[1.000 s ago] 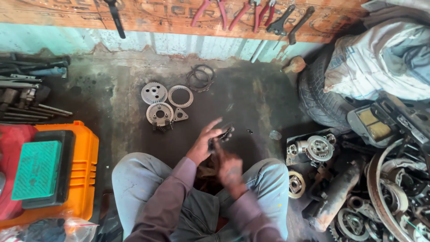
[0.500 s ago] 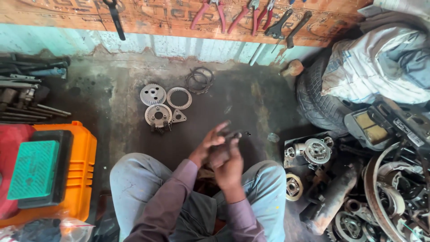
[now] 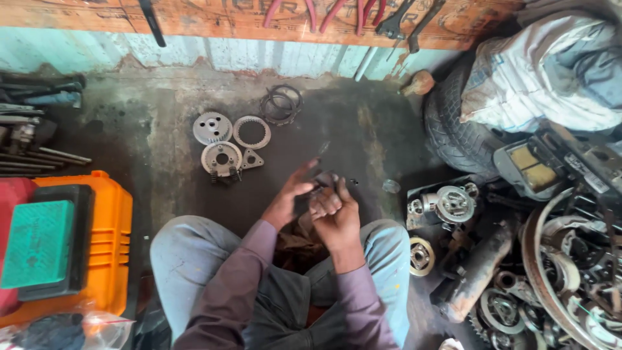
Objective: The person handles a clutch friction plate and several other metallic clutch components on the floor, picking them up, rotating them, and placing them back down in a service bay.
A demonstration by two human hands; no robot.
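Part point(image 3: 326, 179), small, dark and metal, sits between both hands just below the middle of the head view, over the oily floor point(image 3: 162, 142) and ahead of the knees. Its exact shape is too small and shadowed to tell. The left hand point(image 3: 289, 198) lies at 9 o'clock from the part, fingers point(image 3: 304, 172) stretched long and nearly straight toward 1 o'clock, fingertips touching the part's edge rather than wrapped round it. The right hand point(image 3: 334, 210) sits at 6 o'clock from the part, curled into a loose fist with the knuckles up; it pinches the part from below, though how much of it the fingers cover cannot be told. Both hands touch or nearly touch each other.

At 11 o'clock from the hands, well apart, lie a drilled disc point(image 3: 212, 128), a toothed ring point(image 3: 251, 131), a round hub point(image 3: 221, 159) and a small triangular plate point(image 3: 251, 159) just beside the hub. Thin dark rings point(image 3: 281, 104) rest at 12 o'clock, near the wall. At 9 o'clock stands an orange case point(image 3: 97, 240) with a green block point(image 3: 35, 243) on top. At 3 o'clock lies a heap of engine parts point(image 3: 453, 204), and a tyre point(image 3: 453, 133) sits at 2 o'clock under a white sack point(image 3: 538, 78). Pliers point(image 3: 337, 10) hang on the wooden board point(image 3: 227, 23) along the top edge.
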